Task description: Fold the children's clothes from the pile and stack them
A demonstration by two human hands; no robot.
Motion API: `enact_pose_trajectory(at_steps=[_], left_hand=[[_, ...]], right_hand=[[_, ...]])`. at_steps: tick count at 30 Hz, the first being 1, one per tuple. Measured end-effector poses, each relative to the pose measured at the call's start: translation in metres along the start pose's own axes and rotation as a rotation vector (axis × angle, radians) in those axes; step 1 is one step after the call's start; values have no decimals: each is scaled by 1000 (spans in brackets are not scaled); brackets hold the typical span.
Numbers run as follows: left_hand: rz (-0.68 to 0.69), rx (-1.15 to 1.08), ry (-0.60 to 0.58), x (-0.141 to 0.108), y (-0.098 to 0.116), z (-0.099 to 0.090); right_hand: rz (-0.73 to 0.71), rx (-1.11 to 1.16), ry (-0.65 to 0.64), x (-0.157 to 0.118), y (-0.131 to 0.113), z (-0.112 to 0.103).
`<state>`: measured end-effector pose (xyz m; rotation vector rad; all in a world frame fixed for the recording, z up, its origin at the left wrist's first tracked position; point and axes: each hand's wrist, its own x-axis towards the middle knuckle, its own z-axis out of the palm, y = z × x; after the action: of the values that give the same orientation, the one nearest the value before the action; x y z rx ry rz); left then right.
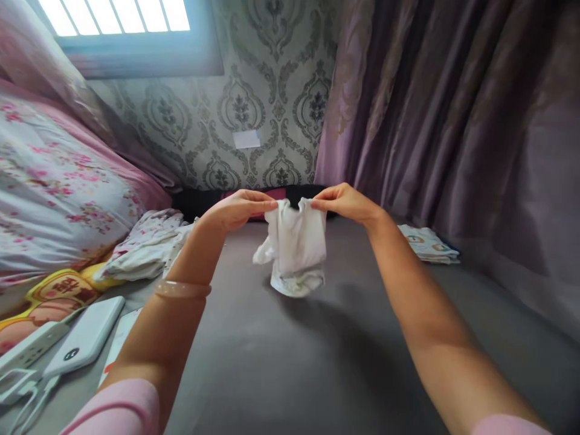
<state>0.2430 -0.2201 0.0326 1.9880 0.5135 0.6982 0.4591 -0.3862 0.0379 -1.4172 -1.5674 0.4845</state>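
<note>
A small white garment (301, 238) hangs in front of me, above a grey sheet (254, 356). My left hand (242, 208) pinches its upper left edge, and my right hand (345, 202) pinches the upper right edge. Between the two grips the top edge dips. The lower part is bunched and shows a faint print, with a loose bit of cloth sticking out to the left. It casts a shadow on the sheet. A pale bangle (183, 289) circles my left forearm.
Crumpled light clothes (149, 244) lie to the left, near a yellow printed cushion (63, 293). Closer in are a white power bank (86, 338) and a power strip (34, 345) with cables. A folded printed cloth (430, 243) lies at right, beside the purple curtain (408, 109).
</note>
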Motion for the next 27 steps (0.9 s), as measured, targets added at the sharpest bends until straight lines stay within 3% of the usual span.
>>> enact_pose_trajectory(at_steps=[4, 8, 14, 20, 27], left_hand=[[-36, 28, 199, 4, -7, 1], [-18, 20, 287, 9, -18, 3], [80, 230, 589, 18, -30, 20], [230, 524, 778, 8, -29, 31], [324, 835, 758, -18, -26, 21]], right_hand=[[10, 33, 204, 8, 16, 0], [-29, 17, 412, 18, 35, 9], [-43, -257, 699, 29, 47, 36], [-143, -588, 773, 26, 43, 43], [-305, -808, 739, 5, 34, 32]])
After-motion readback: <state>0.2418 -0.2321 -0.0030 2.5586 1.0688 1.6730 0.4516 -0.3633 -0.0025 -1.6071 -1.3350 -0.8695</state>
